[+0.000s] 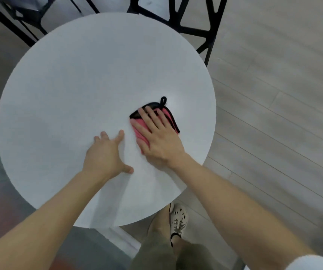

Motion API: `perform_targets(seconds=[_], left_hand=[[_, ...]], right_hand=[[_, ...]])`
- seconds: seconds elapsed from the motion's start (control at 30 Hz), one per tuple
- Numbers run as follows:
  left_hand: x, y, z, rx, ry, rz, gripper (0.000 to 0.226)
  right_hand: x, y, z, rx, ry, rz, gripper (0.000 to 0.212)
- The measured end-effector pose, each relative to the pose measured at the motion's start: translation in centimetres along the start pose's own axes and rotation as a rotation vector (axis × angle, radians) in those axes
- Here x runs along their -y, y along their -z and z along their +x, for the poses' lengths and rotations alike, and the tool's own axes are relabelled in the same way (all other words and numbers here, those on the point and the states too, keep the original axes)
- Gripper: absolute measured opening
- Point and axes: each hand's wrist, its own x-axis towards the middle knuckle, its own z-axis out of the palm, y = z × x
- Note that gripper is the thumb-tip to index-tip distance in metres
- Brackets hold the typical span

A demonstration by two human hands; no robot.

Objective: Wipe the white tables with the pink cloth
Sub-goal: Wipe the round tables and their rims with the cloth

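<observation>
Round white desk: folded pink cloth w/ black trim and loop lies right of centre, toward near edge. Right hand lies flat on the cloth, fingers straight and spread, pressing down, nothing gripped. Left hand rests just beside it on bare desk, apart from cloth, palm down, fingers splayed, holding nothing. Black open-frame chair at far side. Pale wood-plank floor to the right.
</observation>
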Motion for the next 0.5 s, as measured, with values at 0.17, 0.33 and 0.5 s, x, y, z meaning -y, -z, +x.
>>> perform_targets(seconds=[0.17, 0.33, 0.5], left_hand=[[0.9, 5.6, 3.7, -0.089, -0.045, -0.102, 0.104], [-0.6, 8.2, 10.2, -0.137, 0.029, -0.089, 0.152], [-1.9, 9.8, 14.2, -0.002, 0.120, -0.123, 0.176]], right_hand=[[-9.7, 3.7, -2.4, 0.010, -0.246, -0.029, 0.060], [-13.0, 3.3, 11.3, -0.115, -0.525, -0.059, 0.063], [-7.9, 2.6, 6.6, 0.041, -0.082, -0.064, 0.060]])
